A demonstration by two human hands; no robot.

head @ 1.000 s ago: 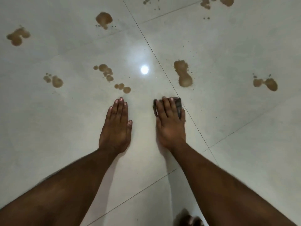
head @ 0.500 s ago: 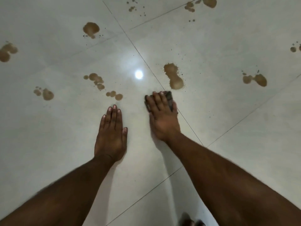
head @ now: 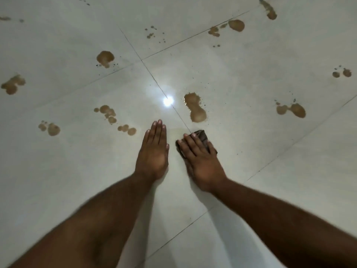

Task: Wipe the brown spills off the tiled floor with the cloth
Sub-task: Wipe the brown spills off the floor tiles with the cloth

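We see our right hand (head: 202, 163), fingers together, flat on a dark crumpled cloth (head: 201, 136), maybe damp. Left hand (head: 153, 151) flat, fingers together, on glossy tiled floor (head: 77, 171); blotchy brown spills (head: 195, 110) just beyond.

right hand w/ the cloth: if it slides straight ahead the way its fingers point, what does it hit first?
The right hand points forward and slightly left. Pushing the cloth that way, it likely crosses the grout line first, passing just left of the elongated brown spill, though it might clip its edge.

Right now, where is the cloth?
In the head view, the cloth lies on the floor under the right hand, just below the long brown spill, right of the left hand.
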